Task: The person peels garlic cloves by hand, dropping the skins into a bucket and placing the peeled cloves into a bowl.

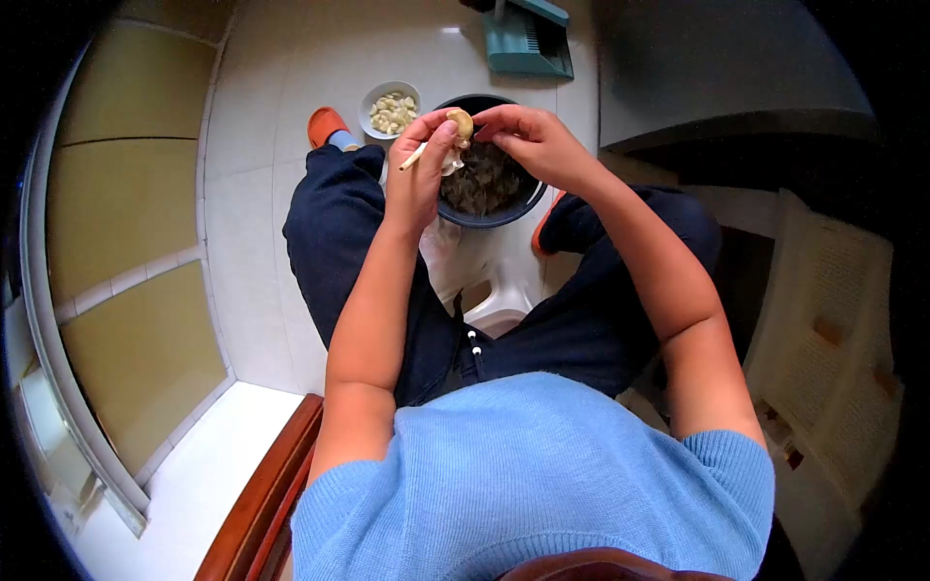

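Held up in front of me, my left hand is wrapped round a garlic bulb whose pale cut stem sticks out to the left. Loose white skin hangs from the bulb's underside. Close to its right side is my right hand, fingers curled in toward the thumb; whatever is between the fingertips is too small to make out. Below both hands stands a dark bucket with a heap of brownish papery skins in it. A white bowl of peeled garlic cloves sits just beyond my left hand.
A teal dustpan lies on the tiled floor past the bucket. Part of a white plastic stool shows between my knees. An orange slipper is beside the bowl. Dark furniture stands at the right, a wooden edge at lower left.
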A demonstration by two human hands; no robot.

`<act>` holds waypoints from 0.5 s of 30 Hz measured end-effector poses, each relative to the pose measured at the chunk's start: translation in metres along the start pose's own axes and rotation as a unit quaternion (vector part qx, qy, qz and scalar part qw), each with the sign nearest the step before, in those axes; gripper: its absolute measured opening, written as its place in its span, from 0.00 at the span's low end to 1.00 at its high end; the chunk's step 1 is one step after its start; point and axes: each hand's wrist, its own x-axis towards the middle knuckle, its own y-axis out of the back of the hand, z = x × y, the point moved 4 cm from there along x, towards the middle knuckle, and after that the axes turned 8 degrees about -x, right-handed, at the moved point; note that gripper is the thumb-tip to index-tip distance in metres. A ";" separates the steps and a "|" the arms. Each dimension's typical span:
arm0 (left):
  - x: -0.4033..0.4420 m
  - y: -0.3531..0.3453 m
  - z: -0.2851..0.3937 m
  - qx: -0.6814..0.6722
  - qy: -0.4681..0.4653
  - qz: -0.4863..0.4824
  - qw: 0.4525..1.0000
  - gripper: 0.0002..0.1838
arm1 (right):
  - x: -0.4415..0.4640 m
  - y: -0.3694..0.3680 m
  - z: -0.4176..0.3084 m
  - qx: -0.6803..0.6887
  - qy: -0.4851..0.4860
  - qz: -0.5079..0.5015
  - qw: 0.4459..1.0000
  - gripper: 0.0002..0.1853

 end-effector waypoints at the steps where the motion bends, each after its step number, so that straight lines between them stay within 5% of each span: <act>1: 0.002 -0.001 -0.004 0.001 0.003 -0.006 1.000 0.15 | -0.001 0.000 0.002 0.017 -0.015 0.004 1.000 0.13; 15: 0.012 -0.012 -0.015 -0.025 0.055 -0.001 0.998 0.15 | 0.003 0.002 0.015 0.097 -0.142 -0.009 0.985 0.13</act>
